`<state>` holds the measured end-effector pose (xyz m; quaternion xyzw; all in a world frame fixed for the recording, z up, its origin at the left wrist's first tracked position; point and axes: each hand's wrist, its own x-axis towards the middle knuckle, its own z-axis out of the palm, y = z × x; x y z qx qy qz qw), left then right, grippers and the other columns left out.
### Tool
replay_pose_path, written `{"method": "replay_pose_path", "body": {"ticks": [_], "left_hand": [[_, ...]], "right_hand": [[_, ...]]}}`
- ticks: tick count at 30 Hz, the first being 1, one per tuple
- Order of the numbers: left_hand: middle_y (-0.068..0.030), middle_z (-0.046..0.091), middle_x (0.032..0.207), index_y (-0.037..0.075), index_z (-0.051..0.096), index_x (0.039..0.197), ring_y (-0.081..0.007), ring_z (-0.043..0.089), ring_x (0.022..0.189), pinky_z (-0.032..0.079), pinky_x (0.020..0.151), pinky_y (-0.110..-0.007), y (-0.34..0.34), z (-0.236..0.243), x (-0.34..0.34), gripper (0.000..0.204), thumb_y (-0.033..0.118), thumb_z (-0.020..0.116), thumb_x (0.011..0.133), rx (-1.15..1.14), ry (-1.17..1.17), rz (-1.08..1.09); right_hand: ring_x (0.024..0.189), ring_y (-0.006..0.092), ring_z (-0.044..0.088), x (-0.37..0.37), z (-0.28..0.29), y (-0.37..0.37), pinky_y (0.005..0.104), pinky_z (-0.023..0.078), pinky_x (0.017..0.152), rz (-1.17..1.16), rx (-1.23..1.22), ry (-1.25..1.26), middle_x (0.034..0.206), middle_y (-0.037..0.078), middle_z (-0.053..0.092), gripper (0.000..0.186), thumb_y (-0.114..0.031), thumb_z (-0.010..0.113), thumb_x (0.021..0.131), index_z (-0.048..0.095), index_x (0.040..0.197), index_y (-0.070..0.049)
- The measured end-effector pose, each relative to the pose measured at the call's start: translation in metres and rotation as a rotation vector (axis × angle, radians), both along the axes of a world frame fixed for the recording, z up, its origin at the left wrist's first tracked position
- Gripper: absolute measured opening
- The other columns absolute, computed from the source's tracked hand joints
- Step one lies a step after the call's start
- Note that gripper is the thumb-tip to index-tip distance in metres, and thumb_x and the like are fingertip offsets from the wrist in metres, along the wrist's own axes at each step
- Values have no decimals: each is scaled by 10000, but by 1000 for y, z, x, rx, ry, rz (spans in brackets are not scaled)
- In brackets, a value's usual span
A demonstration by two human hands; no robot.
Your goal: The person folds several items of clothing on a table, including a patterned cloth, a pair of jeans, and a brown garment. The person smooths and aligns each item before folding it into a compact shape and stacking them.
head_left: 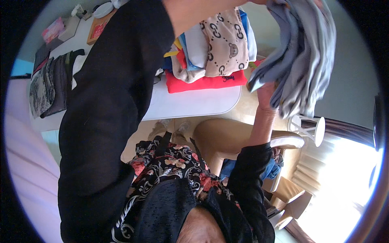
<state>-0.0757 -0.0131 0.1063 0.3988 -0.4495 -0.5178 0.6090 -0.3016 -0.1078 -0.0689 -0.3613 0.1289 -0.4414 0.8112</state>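
Observation:
A bunched grey-blue garment [302, 60] hangs in loose folds at the upper right, slightly blurred. My left arm reaches across the top, and my left hand [260, 1], mostly cut off by the upper edge, holds the garment's top. Below, my right hand [266, 94] is up against the lower folds; its fingers are hidden behind the cloth, so their grip cannot be made out. Beside the garment, on the white table [194, 103], sits a pile of folded clothes: a beige piece with bear and chain prints [227, 44] lies above a red one [206, 82].
Dark folded garments [56, 85] lie at the table's left end, near a wooden tray [97, 32] and a tissue box [54, 30]. Right of the table stand a tan chair [219, 135] with clothes on it, a white stool [312, 127] and an open cardboard box [289, 198].

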Motion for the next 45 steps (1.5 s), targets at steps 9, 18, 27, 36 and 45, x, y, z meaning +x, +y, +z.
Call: {"method": "replay_pose_path", "body": {"ticks": [9,18,27,36,45], "left_hand": [[-107,608,1093,-11,508,1206,-205,607,978,476,879,-336,78,-140,-3,558,264,721,770,146,80,784],[-115,619,1024,-52,555,1101,-166,597,916,469,828,-300,95,-172,-9,456,201,735,768,78,204,1033],[-66,636,916,55,579,1107,-139,611,818,479,625,-252,149,-164,13,469,423,628,822,681,-105,681],[-76,657,996,36,630,1083,-216,604,897,450,820,-298,67,-83,41,343,314,552,897,17,-1125,747],[-186,380,1393,8,480,1279,-336,359,1283,257,1076,-404,-23,-175,36,484,343,421,935,50,-1727,619]], "right_hand": [[1210,360,431,47,23,-26,551,323,997,259,91,259,1352,171,427,843,-701,287,850,356,1355,-30],[1045,234,566,104,-2,-71,372,461,858,243,-213,509,1148,117,585,428,-328,647,827,559,1122,-31],[741,142,608,106,-21,-69,261,483,633,91,-321,562,903,55,652,383,-220,656,794,620,1095,15],[1109,343,522,109,57,-1,409,419,938,-710,-1378,432,1152,201,566,403,-215,623,795,559,1132,-4],[1170,407,443,128,-24,-22,459,403,953,-456,-1411,780,1290,229,442,368,-270,499,869,556,1184,-88]]}}
